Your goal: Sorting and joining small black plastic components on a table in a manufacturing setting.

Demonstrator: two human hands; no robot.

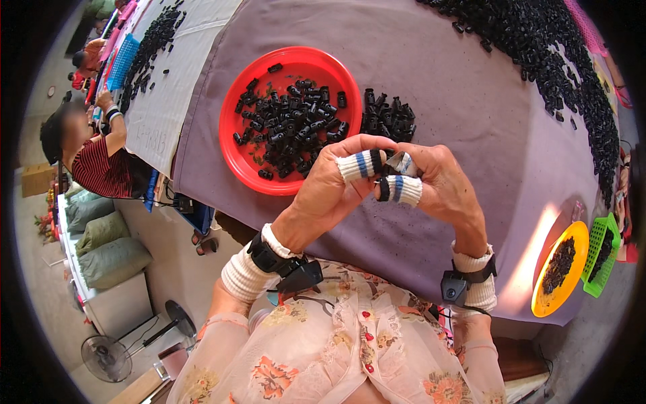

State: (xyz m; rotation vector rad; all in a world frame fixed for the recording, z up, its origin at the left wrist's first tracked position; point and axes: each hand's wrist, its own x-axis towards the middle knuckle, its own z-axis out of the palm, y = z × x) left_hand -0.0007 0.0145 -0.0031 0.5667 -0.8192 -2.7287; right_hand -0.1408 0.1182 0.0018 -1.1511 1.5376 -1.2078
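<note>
My left hand (326, 178) and my right hand (444, 178) meet fingertip to fingertip above the table, both closed. Striped knit sleeves cover some fingers. A small dark piece (389, 155) shows between the pinched fingertips, mostly hidden by them. Beside it, at the right hand's fingers, is a greyish shiny bit (402, 163) too small to name. Just beyond my left hand stands a round red tray (232, 145), holding many small black plastic pieces (286, 118) like cord locks, with dark crumbs among them. A loose pile of similar pieces (388, 114) lies right of the tray.
A large black heap (538, 54) spreads along the far right of the cloth-covered table (431, 40). A yellow plate (544, 303) and a green basket (593, 286) with dark bits stand at the right edge. Another person (101, 158) sits left, near a blue basket (123, 62).
</note>
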